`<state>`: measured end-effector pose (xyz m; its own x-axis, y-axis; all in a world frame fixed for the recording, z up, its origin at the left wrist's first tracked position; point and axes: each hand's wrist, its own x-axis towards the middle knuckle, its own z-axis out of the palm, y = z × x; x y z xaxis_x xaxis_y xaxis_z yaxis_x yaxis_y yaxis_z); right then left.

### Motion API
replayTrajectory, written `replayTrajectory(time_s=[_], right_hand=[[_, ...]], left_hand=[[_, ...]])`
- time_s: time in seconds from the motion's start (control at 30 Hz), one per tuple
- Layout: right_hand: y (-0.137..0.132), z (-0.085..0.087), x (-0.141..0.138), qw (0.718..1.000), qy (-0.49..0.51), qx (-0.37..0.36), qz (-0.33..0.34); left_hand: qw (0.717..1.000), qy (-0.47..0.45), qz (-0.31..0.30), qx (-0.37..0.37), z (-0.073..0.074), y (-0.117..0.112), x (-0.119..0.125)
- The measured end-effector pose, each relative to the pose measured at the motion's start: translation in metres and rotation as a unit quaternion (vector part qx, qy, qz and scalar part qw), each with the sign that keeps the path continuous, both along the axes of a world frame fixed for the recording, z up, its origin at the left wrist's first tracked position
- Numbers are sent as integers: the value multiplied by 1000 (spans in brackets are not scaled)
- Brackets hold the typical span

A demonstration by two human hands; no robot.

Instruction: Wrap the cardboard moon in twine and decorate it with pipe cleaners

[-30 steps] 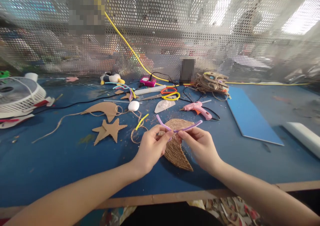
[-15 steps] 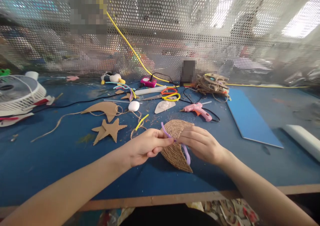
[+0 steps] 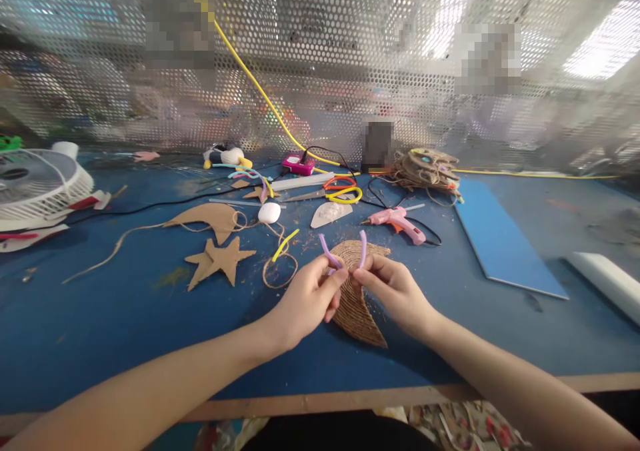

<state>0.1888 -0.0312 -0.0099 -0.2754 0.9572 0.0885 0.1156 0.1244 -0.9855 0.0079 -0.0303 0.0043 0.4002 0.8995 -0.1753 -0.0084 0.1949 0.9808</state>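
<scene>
Over the middle of the blue table, my left hand point(image 3: 306, 299) and my right hand point(image 3: 391, 290) meet fingertip to fingertip. Both pinch a lilac pipe cleaner point(image 3: 362, 248) bent into a V, its two ends pointing up and away from me. Under the hands lies a crescent shape wound with jute twine point(image 3: 356, 308), flat on the table. A short yellow pipe cleaner point(image 3: 285, 244) and a loop of loose twine point(image 3: 280, 274) lie just left of my left hand.
Cardboard star point(image 3: 218, 260) and cardboard crescent point(image 3: 207, 216) lie to the left, a white fan point(image 3: 35, 186) at far left. Behind are a pink glue gun point(image 3: 397, 219), scissors point(image 3: 327, 190), a twine bundle point(image 3: 425, 167), a blue board point(image 3: 500, 238) and perforated metal screen point(image 3: 320, 58).
The pipe cleaner was spread wide between my hands, then its right end swung down. Now both ends stand upward in a V and my fingertips have closed together.
</scene>
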Motion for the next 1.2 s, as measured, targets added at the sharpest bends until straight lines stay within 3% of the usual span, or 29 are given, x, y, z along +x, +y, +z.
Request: replayTrajectory(time_s=[0.2,0.43,0.67,0.8,0.9,1.03,1.2], right_hand=[[-1,-1,-3,988,117,-103,1],[0,4,-4,984,124,-129,-12],[-4,1,-8,971,184,-154,-16],[-1,-1,-5,984,148,-89,-51],[3,-1,2,995,54,45,-76],[6,-4,12,977,-31,205,-52],[3,-7,9,969,-72,221,-81]], left_hand=[[992,45,4,120,-6,-2,-3],[995,-11,0,99,-9,2,-4],[991,-48,56,111,-10,1,-2],[991,-76,58,96,-7,2,-4],[992,-102,36,69,-4,5,-5],[995,-66,70,18,-6,9,-4],[997,-40,63,22,-10,8,-3]])
